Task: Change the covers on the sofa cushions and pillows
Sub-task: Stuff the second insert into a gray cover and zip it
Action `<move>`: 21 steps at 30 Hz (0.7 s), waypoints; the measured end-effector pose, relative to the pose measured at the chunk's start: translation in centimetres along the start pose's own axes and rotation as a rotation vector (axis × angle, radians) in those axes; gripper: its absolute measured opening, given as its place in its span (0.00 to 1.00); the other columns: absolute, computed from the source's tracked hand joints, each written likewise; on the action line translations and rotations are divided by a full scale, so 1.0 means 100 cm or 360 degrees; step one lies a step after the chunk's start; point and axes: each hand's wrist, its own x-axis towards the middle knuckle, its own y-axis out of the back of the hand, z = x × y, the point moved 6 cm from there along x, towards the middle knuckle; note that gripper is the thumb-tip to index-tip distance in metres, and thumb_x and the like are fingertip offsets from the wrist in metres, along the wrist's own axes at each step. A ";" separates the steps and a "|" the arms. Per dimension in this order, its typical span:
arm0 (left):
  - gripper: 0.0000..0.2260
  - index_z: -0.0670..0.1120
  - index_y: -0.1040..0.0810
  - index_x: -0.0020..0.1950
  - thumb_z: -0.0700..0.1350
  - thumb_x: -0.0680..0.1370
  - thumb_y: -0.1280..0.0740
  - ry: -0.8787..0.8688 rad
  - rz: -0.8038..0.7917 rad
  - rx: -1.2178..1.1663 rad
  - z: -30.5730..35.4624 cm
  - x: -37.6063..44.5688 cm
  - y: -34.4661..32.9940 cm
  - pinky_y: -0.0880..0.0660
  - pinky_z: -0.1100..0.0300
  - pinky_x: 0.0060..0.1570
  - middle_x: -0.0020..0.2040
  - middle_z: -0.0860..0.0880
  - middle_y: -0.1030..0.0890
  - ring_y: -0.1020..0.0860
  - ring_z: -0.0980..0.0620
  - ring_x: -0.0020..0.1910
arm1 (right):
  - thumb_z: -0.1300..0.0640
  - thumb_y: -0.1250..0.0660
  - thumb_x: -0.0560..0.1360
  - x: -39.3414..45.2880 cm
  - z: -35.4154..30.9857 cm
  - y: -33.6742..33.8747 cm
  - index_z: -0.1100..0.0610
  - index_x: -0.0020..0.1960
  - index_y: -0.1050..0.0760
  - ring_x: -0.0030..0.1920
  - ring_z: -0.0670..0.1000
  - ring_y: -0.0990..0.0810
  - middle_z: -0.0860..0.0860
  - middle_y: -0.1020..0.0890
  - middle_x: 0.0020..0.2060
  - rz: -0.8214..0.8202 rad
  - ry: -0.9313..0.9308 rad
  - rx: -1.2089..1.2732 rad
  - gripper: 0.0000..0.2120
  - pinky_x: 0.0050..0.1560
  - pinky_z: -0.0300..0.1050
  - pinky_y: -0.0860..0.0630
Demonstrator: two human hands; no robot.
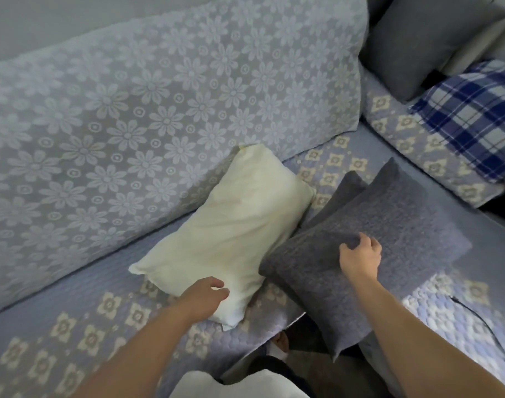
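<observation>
A bare cream pillow [231,225] without a cover lies on the sofa seat, leaning against the backrest. My left hand [205,297] hovers at its near corner, fingers relaxed and slightly curled, holding nothing. To the right a grey textured cushion [374,242] lies on the seat, its near corner hanging over the front edge. My right hand [360,254] pinches a fold of its grey cover at the middle. A second grey cushion [343,193] peeks out behind it.
The sofa backrest [159,110] wears a pale flowered cover; the seat [59,326] has a quilted flower-patterned one. At the far right are a dark grey cushion [423,41] and a blue plaid cushion [475,116]. A black cable [481,320] runs over the seat at right.
</observation>
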 end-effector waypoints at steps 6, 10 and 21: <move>0.27 0.50 0.35 0.78 0.54 0.81 0.35 -0.0174 -0.0139 0.0263 0.074 0.045 -0.051 0.31 0.59 0.60 0.73 0.46 0.29 0.27 0.46 0.68 | 0.40 0.36 0.79 0.012 0.096 0.043 0.56 0.81 0.49 0.78 0.63 0.46 0.57 0.47 0.80 0.0197 -0.0592 0.0029 0.39 0.76 0.61 0.43; 0.38 0.48 0.47 0.82 0.59 0.78 0.33 -0.0006 0.0299 0.0508 0.085 0.142 -0.032 0.31 0.49 0.68 0.76 0.38 0.36 0.33 0.36 0.72 | 0.39 0.39 0.79 0.032 0.115 0.017 0.55 0.82 0.52 0.79 0.62 0.49 0.58 0.50 0.80 0.0236 -0.0654 -0.0002 0.40 0.77 0.60 0.48; 0.53 0.52 0.58 0.82 0.75 0.69 0.35 0.0168 0.0895 0.0589 0.016 0.300 0.024 0.39 0.43 0.71 0.75 0.40 0.30 0.30 0.37 0.72 | 0.46 0.42 0.81 0.079 0.077 -0.088 0.57 0.81 0.50 0.76 0.65 0.45 0.60 0.46 0.79 0.0652 -0.0241 -0.0264 0.34 0.75 0.63 0.47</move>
